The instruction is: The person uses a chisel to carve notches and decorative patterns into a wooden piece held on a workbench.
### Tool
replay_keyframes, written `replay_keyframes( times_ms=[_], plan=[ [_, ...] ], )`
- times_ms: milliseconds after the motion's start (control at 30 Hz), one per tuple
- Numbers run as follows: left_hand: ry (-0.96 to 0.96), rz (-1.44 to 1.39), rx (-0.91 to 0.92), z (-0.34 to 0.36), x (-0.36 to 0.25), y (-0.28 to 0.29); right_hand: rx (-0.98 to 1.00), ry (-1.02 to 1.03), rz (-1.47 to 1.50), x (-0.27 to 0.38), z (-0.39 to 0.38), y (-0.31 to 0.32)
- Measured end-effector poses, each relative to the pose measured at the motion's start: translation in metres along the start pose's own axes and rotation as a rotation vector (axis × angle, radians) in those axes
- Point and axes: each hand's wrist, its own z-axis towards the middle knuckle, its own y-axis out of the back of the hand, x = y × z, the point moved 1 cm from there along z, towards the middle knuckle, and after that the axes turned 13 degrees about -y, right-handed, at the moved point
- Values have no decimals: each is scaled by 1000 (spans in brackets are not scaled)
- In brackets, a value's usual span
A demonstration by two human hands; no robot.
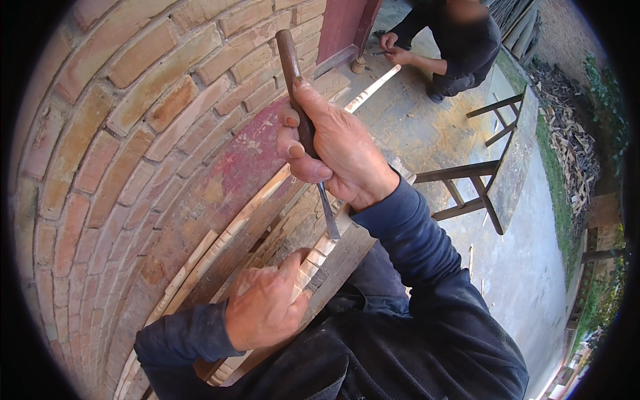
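My right hand (pixel 340 143) grips a chisel (pixel 289 63) by its dark wooden handle, thumb laid along it. The flat metal blade points down, its tip at a pale wooden strip (pixel 317 257) with several notches cut across its face. Closed around that strip just below the blade is my left hand (pixel 267 303), its forefinger along the side. The strip lies over a worn, thick wooden board (pixel 353 250). Its upper end is hidden behind my right hand and wrist.
More pale strips (pixel 243 217) lie left, along a brick wall (pixel 127 147). A wooden bench (pixel 510 160) stands at the right. Ahead, another person (pixel 453 50) crouches, hands together around a small item, near a small round container (pixel 359 65). Wood scraps (pixel 567 127) lie farther right.
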Motion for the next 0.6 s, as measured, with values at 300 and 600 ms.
replay_keyframes(
  times_ms=[300,600],
  plan=[
    [-77,70,-53,-1,6,-3,15,-114,-55,-3,-7,-3],
    [-83,66,-67,-3,6,-6,77,56,157,0,1,5]
  ],
)
